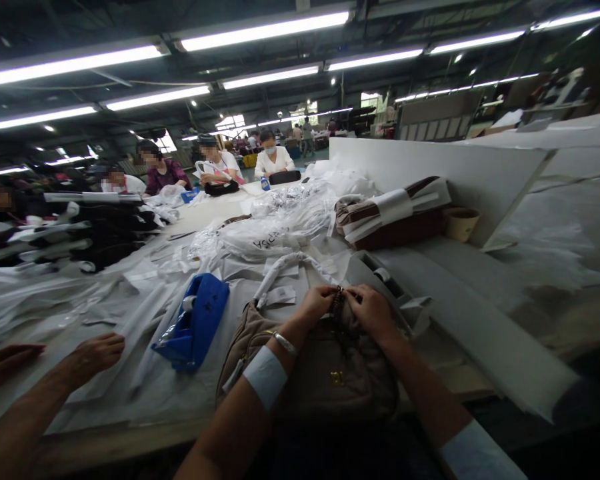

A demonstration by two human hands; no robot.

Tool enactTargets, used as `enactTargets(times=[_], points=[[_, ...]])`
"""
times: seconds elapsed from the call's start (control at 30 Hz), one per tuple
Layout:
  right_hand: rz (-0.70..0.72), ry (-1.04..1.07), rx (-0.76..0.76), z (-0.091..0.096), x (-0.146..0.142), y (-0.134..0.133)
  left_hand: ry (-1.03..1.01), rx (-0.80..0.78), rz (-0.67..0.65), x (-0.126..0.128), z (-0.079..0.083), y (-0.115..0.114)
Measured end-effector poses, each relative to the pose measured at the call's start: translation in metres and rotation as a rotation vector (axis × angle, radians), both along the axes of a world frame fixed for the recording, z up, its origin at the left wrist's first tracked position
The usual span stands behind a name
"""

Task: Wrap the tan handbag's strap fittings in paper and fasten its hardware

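Note:
A taupe handbag (325, 373) lies on the table edge in front of me. Both of my hands meet at its top. My left hand (316, 303) is closed, pinching the bag's dark chain strap (337, 301). My right hand (371, 308) is closed on the same spot of the strap from the other side. A silver bracelet and a white band sit on my left forearm, and a white band on my right.
A blue pouch (195, 328) lies left of the bag. A co-worker's hands (93, 355) rest on white wrapping at the left. Clear plastic bags (275, 230), a wrapped brown bag (393, 213), a paper cup (461, 223) and a white partition (460, 170) lie beyond. Several people sit far back.

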State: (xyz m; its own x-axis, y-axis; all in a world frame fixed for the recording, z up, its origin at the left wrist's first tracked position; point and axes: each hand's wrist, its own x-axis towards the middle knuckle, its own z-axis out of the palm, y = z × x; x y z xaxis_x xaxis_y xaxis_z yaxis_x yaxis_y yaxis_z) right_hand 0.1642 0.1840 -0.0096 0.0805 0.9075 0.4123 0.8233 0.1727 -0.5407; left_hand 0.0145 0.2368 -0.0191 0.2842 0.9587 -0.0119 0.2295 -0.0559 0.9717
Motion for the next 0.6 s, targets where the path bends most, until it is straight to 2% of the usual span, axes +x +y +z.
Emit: enactTargets(times=[0.17,0.33,0.5,0.6], points=[[-0.001,0.086,0.000,-0.003,0.001,0.000,0.154,0.097,0.014,-0.002,0.005,0.001],[-0.041,0.243,-0.065,0.007,0.000,0.000,0.250,0.336,0.046,-0.007,0.022,-0.005],[0.164,0.614,-0.115,0.010,0.002,0.006,0.242,0.512,0.023,-0.010,0.028,-0.008],[0.179,0.755,-0.164,0.003,0.004,0.009,0.193,0.584,0.016,-0.008,0.028,-0.008]])
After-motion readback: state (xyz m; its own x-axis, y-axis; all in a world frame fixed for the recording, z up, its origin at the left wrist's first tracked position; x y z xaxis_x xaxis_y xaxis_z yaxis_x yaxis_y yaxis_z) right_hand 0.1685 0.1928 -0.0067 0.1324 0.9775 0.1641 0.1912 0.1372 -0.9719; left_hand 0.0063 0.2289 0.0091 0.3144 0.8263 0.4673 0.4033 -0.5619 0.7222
